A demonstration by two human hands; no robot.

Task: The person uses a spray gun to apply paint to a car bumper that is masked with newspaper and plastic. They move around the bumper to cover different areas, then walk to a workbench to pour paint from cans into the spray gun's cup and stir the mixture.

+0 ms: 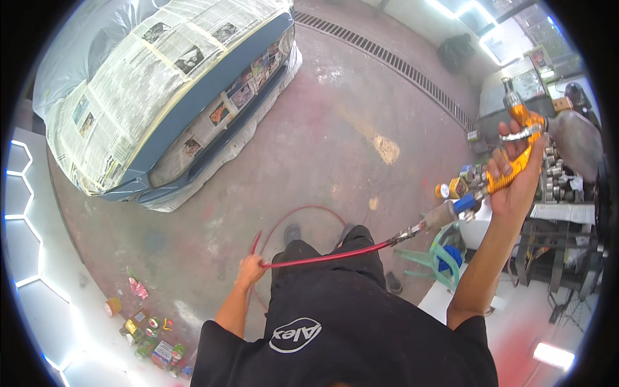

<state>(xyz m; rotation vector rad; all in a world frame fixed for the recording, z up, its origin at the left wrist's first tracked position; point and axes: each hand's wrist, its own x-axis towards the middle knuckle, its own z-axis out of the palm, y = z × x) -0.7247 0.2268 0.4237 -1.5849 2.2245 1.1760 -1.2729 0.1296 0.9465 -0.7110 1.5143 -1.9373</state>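
My right hand (pixel 514 187) is raised at the right, its fingers wrapped around the handle of an orange spray gun (pixel 523 117). A translucent, greyish paint cup (pixel 574 143) is attached to the gun. Below the handle hang a blue fitting and a metal inline air filter (pixel 441 216), joined to a red air hose (pixel 329 258). My left hand (pixel 250 269) grips that hose low in front of my left side. Between my hands the hose sags across my dark trousers, and more of it loops on the floor. Apart from both hands, a blue-grey car bumper (pixel 209 80) stands at the upper left.
Newspaper (pixel 129 84) and plastic sheeting cover the car around the bumper. A floor grate (pixel 393 55) runs along the far side. At the right are a green plastic chair (pixel 435 253) and a cluttered workbench (pixel 567 209). Several cans (pixel 151 332) lie at lower left.
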